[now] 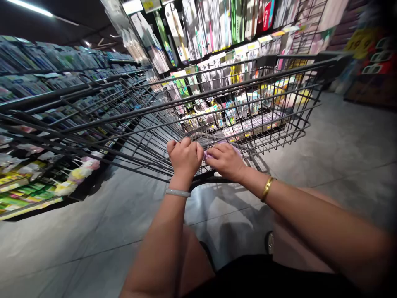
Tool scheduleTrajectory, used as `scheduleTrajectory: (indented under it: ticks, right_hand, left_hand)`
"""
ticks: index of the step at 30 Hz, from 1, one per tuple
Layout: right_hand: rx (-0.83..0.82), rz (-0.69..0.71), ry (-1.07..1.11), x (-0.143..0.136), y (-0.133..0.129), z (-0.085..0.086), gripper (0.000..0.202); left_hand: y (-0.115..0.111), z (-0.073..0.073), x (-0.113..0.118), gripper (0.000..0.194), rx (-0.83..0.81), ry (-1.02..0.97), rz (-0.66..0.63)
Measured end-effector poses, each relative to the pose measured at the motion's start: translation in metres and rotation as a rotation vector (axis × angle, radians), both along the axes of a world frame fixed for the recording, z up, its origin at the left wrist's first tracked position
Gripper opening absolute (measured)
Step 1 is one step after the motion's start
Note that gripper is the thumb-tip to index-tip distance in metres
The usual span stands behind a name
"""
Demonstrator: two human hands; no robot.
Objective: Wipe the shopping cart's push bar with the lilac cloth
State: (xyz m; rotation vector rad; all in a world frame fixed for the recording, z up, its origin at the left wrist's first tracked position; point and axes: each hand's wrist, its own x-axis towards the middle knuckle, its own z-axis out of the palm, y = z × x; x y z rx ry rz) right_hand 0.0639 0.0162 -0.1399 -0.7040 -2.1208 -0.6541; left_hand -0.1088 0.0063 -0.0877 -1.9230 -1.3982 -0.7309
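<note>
A black wire shopping cart (186, 102) spans the view in front of me. My left hand (185, 159) is closed around the wires at the near end of its basket, knuckles up. Close beside it, my right hand (226, 160) has its fingers bent over a crumpled light purple cloth (209, 155), pressing it against the wires. Most of the cloth is hidden under that hand. A pale bangle (178, 193) circles my left wrist and a gold bangle (267, 188) my right.
Beyond the cart stands a lit rack of packaged toothbrushes (198, 29). Shelves of packaged goods (62, 99) run along the left, with bath puffs (77, 176) hanging low. A dim display (372, 62) stands at right. Grey tile floor (93, 248) lies below.
</note>
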Motion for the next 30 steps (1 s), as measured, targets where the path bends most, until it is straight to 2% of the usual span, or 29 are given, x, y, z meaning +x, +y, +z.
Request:
scheduleTrajectory:
  ticks: [3,7,12,14,17,20,24,27,30]
  right_hand:
    - [-0.002,0.001,0.002,0.007,-0.002,0.009,0.015]
    - [-0.024,-0.032,0.112,0.02,-0.003,0.025,0.018]
    - [-0.057,0.007,-0.023,0.016,-0.005,0.015,0.013]
    - [-0.062,0.035,-0.032,0.018,-0.008,0.017,0.013]
    - [-0.051,0.051,0.177,0.034,-0.01,0.035,0.017]
    - [-0.018,-0.022,0.4,0.05,-0.005,0.049,0.015]
    - [0.055,-0.147,0.269,0.052,0.005,0.041,0.014]
    - [0.087,-0.139,0.155,0.047,0.005,0.035,0.015]
    - [0.051,-0.098,0.2,0.05,0.001,0.041,0.014]
  left_hand:
    - [-0.001,0.0,0.0,0.037,-0.007,0.018,0.007]
    - [0.0,-0.001,0.0,0.039,0.015,0.038,0.019]
    - [0.001,0.0,0.0,0.038,0.022,0.009,-0.007]
    - [0.001,0.0,0.001,0.038,0.0,-0.019,-0.013]
    - [0.001,-0.001,0.002,0.039,0.007,0.006,0.007]
    - [0.001,-0.002,0.001,0.04,0.028,0.04,0.032]
    - [-0.001,-0.003,0.003,0.04,0.008,0.016,0.044]
    - [-0.006,-0.002,0.011,0.035,-0.018,-0.065,0.019]
    - [-0.009,-0.002,0.022,0.035,-0.056,-0.164,0.001]
